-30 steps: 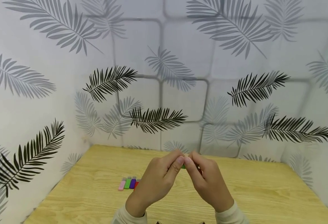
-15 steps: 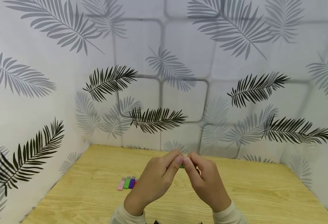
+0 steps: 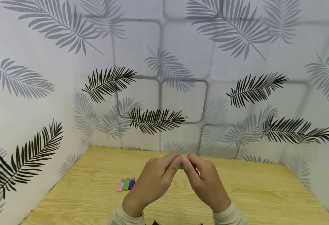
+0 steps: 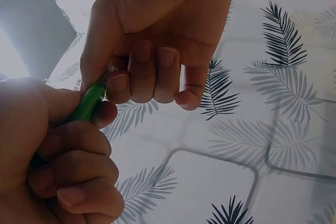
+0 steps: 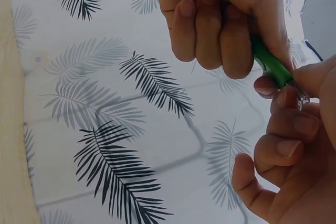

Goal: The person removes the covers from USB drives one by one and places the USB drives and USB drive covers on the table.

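Note:
Both hands meet above the table around a small green stick (image 5: 270, 64) with a clear cap (image 5: 301, 97) at one end. The left hand (image 3: 154, 179) grips the green body, its fingers curled round it. At the other end, the thumb and forefinger of the right hand (image 3: 207, 182) pinch the clear cap. In the head view the hands hide most of the stick, and the thumb tips come together at the top. To the left of the left hand, pink (image 3: 120, 186), green (image 3: 126, 184) and purple (image 3: 131, 184) sticks with clear tops lie side by side.
A light wood-grain table (image 3: 85, 193) extends under the hands. Behind it and along its sides hang pale walls (image 3: 142, 47) printed with grey and black leaves. Cream sleeves (image 3: 127, 217) cover the wrists.
Hands and stick drift slightly left in the head view, still held together. A red piece seen earlier at the row's right end is now hidden behind the left hand.

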A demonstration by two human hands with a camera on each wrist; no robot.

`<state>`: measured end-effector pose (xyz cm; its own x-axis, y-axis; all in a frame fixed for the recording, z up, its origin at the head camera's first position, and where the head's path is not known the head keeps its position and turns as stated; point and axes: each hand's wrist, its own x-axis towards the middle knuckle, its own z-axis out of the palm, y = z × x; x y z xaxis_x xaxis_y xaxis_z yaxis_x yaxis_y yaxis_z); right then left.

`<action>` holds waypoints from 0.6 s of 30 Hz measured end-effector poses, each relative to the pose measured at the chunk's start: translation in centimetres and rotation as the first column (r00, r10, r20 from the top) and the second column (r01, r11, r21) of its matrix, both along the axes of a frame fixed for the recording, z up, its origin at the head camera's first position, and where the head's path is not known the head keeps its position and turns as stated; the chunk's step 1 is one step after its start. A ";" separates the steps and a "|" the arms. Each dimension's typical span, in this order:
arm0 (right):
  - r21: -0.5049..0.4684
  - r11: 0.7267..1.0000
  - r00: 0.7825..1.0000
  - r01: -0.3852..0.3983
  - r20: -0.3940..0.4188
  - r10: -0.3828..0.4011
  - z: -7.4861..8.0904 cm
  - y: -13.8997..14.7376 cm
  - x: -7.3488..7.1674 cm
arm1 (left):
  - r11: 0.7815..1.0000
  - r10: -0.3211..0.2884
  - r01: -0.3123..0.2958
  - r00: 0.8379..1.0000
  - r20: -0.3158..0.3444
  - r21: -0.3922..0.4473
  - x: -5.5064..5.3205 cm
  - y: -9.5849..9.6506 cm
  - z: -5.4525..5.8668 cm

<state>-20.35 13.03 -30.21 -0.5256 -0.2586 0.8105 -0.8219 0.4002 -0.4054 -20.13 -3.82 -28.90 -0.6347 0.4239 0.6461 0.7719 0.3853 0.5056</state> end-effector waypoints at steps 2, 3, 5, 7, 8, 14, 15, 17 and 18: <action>0.008 1.000 1.000 -0.004 0.016 0.004 0.1 0.1 0.1 | 1.000 -0.007 0.007 1.000 -0.004 -0.005 0.0 0.0 -0.1; 0.012 1.000 1.000 -0.006 0.022 0.006 0.1 0.1 0.1 | 1.000 -0.012 0.012 1.000 -0.004 -0.007 -0.1 0.0 -0.1; 0.014 1.000 0.999 -0.011 0.033 0.010 0.1 0.1 0.1 | 1.000 -0.015 0.015 1.000 -0.003 -0.011 -0.1 0.0 -0.1; 0.012 1.000 0.999 -0.008 0.037 0.008 0.1 0.1 0.1 | 1.000 -0.010 0.010 1.000 -0.001 -0.013 -0.1 0.0 -0.1; 0.012 1.000 0.999 -0.006 0.037 0.006 0.1 0.0 0.1 | 1.000 -0.005 0.005 1.000 -0.002 -0.013 -0.1 0.0 -0.1; 0.010 1.000 0.999 0.006 0.034 -0.007 0.2 0.0 0.1 | 1.000 0.022 -0.022 1.000 -0.008 -0.011 -0.1 0.0 -0.1; 0.012 1.000 0.999 0.005 0.037 -0.006 0.2 0.1 0.1 | 1.000 0.022 -0.022 1.000 -0.009 -0.012 -0.1 0.0 -0.1; 0.020 1.000 0.999 -0.002 0.047 0.001 0.2 0.2 0.2 | 1.000 0.015 -0.015 1.000 -0.006 -0.018 -0.1 0.1 -0.1; 0.025 1.000 0.999 -0.007 0.053 0.005 0.3 0.3 0.2 | 1.000 0.010 -0.010 1.000 -0.003 -0.023 -0.1 0.1 -0.1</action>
